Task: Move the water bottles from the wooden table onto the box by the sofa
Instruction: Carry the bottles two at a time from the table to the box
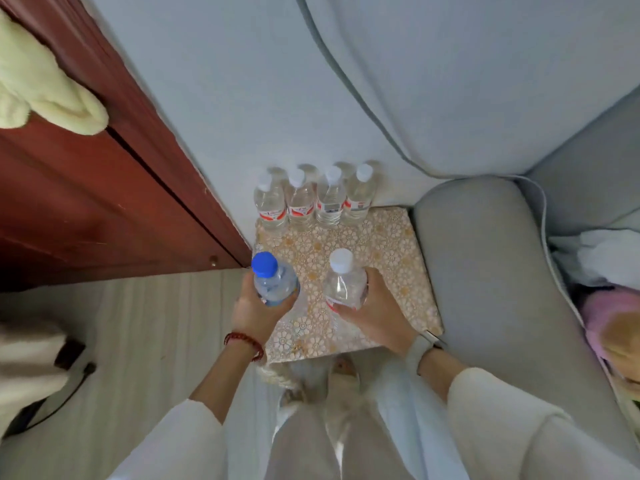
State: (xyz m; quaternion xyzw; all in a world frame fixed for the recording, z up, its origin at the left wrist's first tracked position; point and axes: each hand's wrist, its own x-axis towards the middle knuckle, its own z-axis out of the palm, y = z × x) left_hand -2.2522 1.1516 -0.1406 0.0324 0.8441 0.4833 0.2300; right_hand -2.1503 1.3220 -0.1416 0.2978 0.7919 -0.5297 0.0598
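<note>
I'm looking down over the box (388, 244), its top covered in a gold floral cloth, wedged between the sofa (485, 271) arm on one side and the red wooden door (104, 188) on the other. My left hand (252, 306) has its fingers curled round the blue-capped bottle (273, 282), and my right hand (374, 306) is wrapped round the white-capped bottle (344, 282); both bottles stand upright, caps up, their long axes near vertical, and both are over the near half of the box. Whether their bases already touch the cloth I cannot tell, since the hands hide the lower parts. At the far edge of the box, against the wall, a row of four bottles (313, 202) stands shoulder to shoulder (all white-capped, red labels showing on most). The bare stretch of cloth lies between that row and my two bottles, so I judge the coming move to be straight down or a little forward from the fingers, keeping each bottle vertical. The blue-capped one sits close to the box's door-side edge, which is my one worry: set down there, it could tip off. The right hand's bottle is nearer the middle of the box and has more room around it.
</note>
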